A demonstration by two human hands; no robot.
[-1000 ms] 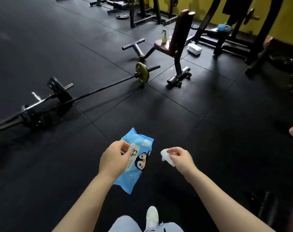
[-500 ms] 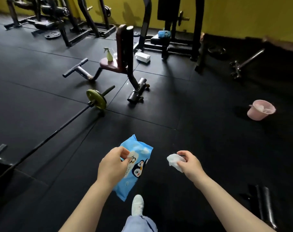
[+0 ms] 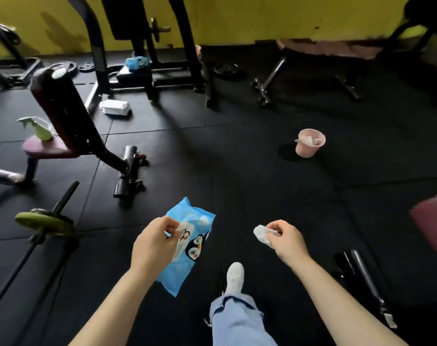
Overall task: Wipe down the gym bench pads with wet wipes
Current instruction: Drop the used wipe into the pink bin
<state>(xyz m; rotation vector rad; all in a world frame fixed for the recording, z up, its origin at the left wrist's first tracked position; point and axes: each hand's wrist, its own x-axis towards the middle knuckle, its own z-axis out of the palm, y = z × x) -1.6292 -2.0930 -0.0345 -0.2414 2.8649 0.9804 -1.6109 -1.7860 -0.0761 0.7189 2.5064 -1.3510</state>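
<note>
Starting at the far left, we've got a green weight plate (image 3: 43, 222) on a barbell (image 3: 25, 255) lying across the black rubber floor (image 3: 237, 171). Just behind it is the gym bench (image 3: 62, 116) with its dark back pad tilted up and a maroon seat pad (image 3: 41, 147), and a green spray bottle (image 3: 38, 128) is standing right on that seat. On the floor behind the bench there's a white pack (image 3: 115, 106), and further back a blue bundle (image 3: 136, 62) sits on a black machine near the yellow wall (image 3: 237, 18).

Down in front, our left hand (image 3: 155, 245) is curled around the blue pack of wet wipes (image 3: 187, 245) with the penguin on it, thumb and fingers pinching at the white flap on top. The pack hangs in the air over the floor, well apart from the bench. A white shoe (image 3: 235, 275) and a light blue trouser leg (image 3: 237, 320) are poking out below, between our arms.

Our right hand (image 3: 286, 242) pinches a small crumpled wipe (image 3: 262, 235) between thumb and fingertips, held just beside the pack but not touching it.

Further right and back, a pink bucket (image 3: 309, 143) stands on the floor with something white inside. At the right edge we can see a corner of another maroon pad (image 3: 432, 226), a bit blurry, with a black frame leg (image 3: 362, 278) just beside it.
</note>
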